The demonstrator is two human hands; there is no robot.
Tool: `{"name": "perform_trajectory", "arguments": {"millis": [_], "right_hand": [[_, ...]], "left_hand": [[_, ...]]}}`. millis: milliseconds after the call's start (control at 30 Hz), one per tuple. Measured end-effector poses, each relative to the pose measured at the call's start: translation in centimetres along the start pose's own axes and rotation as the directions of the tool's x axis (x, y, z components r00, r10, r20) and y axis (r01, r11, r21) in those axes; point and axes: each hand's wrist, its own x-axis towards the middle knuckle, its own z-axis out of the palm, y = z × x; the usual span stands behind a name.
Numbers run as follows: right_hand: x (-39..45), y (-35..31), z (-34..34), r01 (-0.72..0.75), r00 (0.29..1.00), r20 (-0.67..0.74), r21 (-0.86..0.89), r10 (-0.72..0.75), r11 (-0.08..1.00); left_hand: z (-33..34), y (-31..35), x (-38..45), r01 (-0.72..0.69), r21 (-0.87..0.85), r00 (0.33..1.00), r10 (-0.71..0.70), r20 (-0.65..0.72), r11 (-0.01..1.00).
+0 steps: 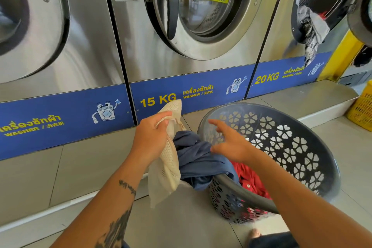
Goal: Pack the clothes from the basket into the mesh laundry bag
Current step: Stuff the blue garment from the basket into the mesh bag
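My left hand [151,137] grips the rim of a cream mesh laundry bag [167,169], which hangs down to the left of the basket. A blue garment [199,159] spills from the bag's mouth over the near rim of the grey perforated basket [291,147]. My right hand [229,143] hovers over the blue garment with its fingers spread, holding nothing. Red clothes [249,183] lie inside the tilted basket, partly hidden behind my right forearm.
A row of steel washers [181,26] stands directly ahead, on a low tiled step. The right washer's door is open with clothes [312,28] hanging out. A yellow basket [362,108] sits at the far right. My bare foot [254,233] shows near the bottom edge.
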Motion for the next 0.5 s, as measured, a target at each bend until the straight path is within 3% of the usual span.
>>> {"name": "perform_trajectory", "arguments": {"millis": [67, 133, 200, 333, 433, 500], "right_hand": [[-0.4, 1.7, 0.8, -0.240, 0.951, 0.240, 0.183, 0.193, 0.953], [-0.2, 2.8, 1.6, -0.352, 0.910, 0.314, 0.242, 0.270, 0.904], [0.3, 2.6, 1.4, -0.282, 0.937, 0.245, 0.116, 0.248, 0.952], [0.6, 0.3, 0.8, -0.048, 0.999, -0.001, -0.148, 0.048, 0.988], [0.0, -2.3, 1.8, 0.086, 0.975, -0.202, -0.068, -0.098, 0.994], [-0.4, -3.4, 3.0, 0.135, 0.973, -0.197, 0.068, -0.120, 0.988]], "left_hand": [[0.2, 0.0, 0.0, -0.011, 0.009, 1.000, 0.011, 0.012, 1.000], [0.4, 0.1, -0.1, -0.020, 0.029, 1.000, 0.019, 0.019, 0.999], [0.6, 0.1, -0.1, -0.038, 0.048, 0.999, 0.037, 0.020, 0.998], [1.2, 0.1, -0.3, -0.060, 0.078, 0.998, 0.057, 0.036, 0.995], [1.6, 0.2, -0.4, -0.082, 0.078, 0.996, 0.080, 0.031, 0.994], [1.7, 0.4, -0.4, -0.091, 0.058, 0.996, 0.091, 0.011, 0.994]]}}
